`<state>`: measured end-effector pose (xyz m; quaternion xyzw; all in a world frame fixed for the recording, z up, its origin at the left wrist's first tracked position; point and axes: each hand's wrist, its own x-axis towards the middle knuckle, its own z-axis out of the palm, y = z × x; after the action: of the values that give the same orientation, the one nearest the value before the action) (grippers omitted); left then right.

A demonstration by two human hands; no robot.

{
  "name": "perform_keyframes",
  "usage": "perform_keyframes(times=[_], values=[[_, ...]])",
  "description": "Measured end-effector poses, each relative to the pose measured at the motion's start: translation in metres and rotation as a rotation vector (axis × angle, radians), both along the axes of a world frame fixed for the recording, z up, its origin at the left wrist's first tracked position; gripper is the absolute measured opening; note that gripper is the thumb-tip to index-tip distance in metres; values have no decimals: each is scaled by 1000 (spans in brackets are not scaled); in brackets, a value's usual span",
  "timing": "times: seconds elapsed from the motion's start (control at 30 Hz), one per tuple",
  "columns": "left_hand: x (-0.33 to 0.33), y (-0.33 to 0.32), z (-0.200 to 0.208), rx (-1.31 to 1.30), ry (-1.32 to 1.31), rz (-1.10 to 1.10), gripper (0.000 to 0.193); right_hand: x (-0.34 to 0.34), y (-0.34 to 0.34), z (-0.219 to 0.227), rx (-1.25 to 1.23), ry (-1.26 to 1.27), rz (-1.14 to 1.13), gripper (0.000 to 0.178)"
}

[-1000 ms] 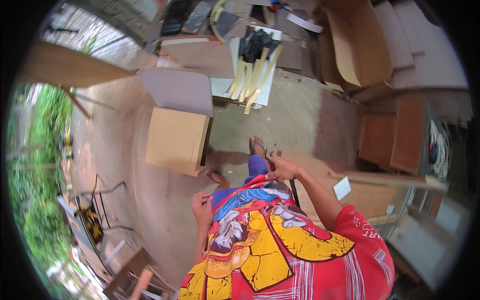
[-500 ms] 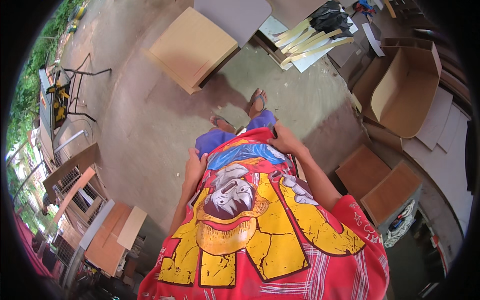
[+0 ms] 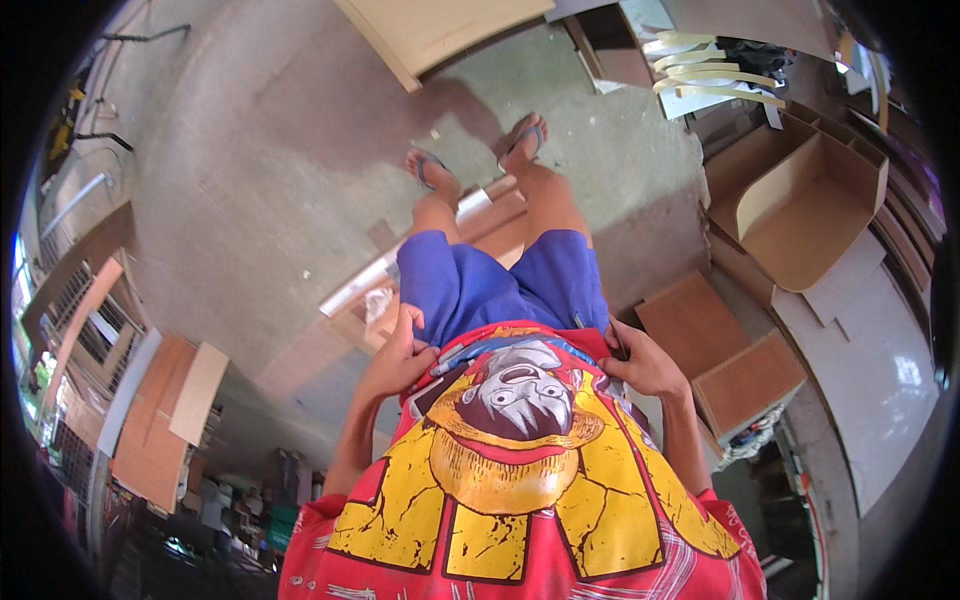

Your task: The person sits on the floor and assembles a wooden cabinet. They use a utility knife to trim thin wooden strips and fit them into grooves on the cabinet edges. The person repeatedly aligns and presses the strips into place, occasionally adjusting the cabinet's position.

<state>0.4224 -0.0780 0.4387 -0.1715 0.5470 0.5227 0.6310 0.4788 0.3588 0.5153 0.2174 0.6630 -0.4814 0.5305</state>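
Holding my red shirt [image 3: 505, 465] by its hem, at waist height

My left hand [image 3: 398, 362] is curled onto the left side of the hem, thumb raised, fingertips against the cloth. My right hand [image 3: 645, 365] pinches the hem on the right; a small dark thing shows beside its fingers, too little of it to identify. The shirt, printed in yellow with a cartoon figure in a straw hat, spreads across the near middle, over my blue-purple shorts [image 3: 490, 285].

Farther off, my feet stand apart in sandals [image 3: 430, 170] on a concrete floor [image 3: 240, 170]. Behind my legs lies a long pale strip [image 3: 360, 287]. At the far middle is a light wooden panel [image 3: 450, 25]; to its right, thin pale strips [image 3: 715, 75] lie side by side. On the right sit a brown cabinet with a curved side [image 3: 815, 200] and, nearer, a reddish-brown box [image 3: 750, 390]. Brown boards [image 3: 155, 420] lean together on the near left.
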Motion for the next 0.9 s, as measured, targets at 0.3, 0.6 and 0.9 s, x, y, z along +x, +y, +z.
perform_keyframes(times=[0.3,0.6,0.9], values=[[-50,-3,-9,-412,494,31,43,-98,2,-4,267,24,262,45],[-147,19,-33,-844,725,732,41,-217,-22,-147,80,503,531,28],[-211,12,-156,-491,923,1497,61,-255,-93,-227,92,437,775,42]])
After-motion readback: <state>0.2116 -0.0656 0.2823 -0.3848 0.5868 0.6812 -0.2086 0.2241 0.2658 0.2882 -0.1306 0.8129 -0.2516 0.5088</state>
